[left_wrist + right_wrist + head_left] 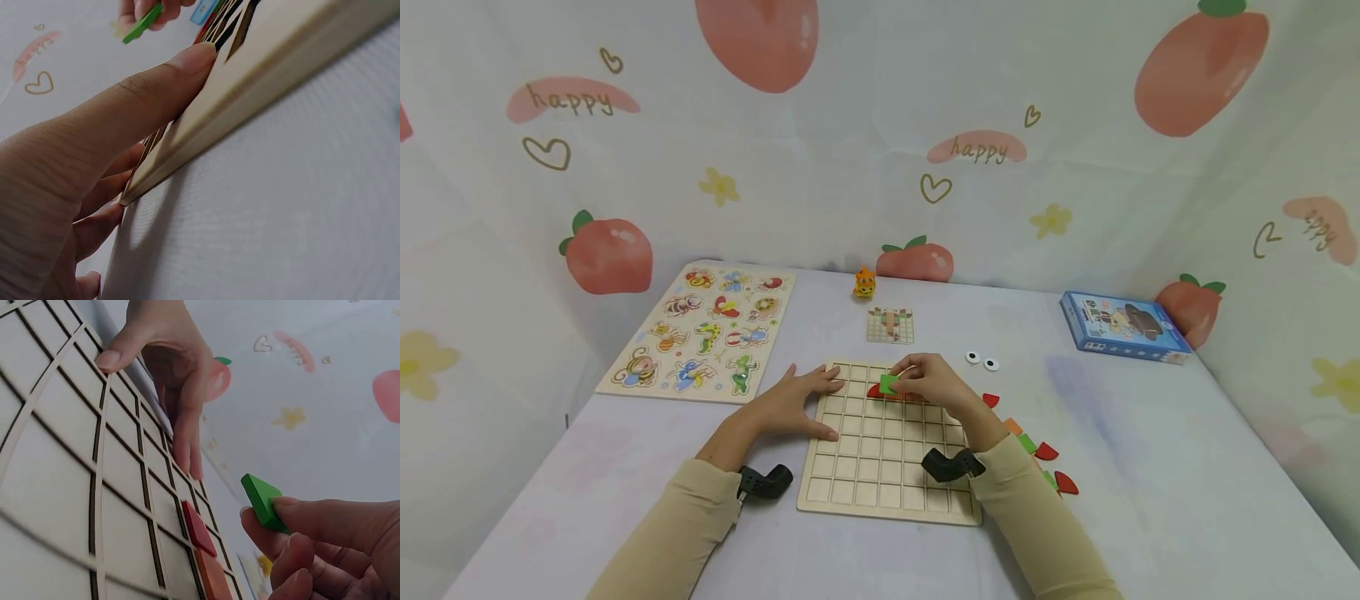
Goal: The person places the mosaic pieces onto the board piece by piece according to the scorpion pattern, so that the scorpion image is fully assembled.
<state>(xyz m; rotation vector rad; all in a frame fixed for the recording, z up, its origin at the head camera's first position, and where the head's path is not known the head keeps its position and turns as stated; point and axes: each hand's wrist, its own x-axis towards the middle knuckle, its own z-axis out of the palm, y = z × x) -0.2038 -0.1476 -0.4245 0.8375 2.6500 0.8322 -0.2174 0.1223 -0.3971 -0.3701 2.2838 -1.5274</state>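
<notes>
Delicately, a person in beige sleeves (658, 533) pinches a bright green, flat, seemingly square tile (259, 500) between thumb and fingers of the right hand (936, 387), suspended above the far part of a pale wooden board ruled into square cells (867, 450). The grip clasps the tile near one side, a hold that probably leaves the remaining edges free of the fingertips. The left hand (784, 406) clenches nothing: its fingers are spread, thumb and fingertips resting apart along the board's left border, presumably to steady it. Near the far edge, a red piece with a curved outline (199, 530) and an orange piece (212, 575) lie side by side in the cells. Loose red quarter-round pieces (1066, 483) lie on the white counter (1187, 467) to the right, likely for the right hand's easy reach, while a small gridded pattern card (874, 331) sits beyond the board, perhaps where it can be consulted at a glance. Solid in colour and straight-sided, the tile shows a noticeable thickness; it tilts clear of the board, partly hidden by the thumb.
</notes>
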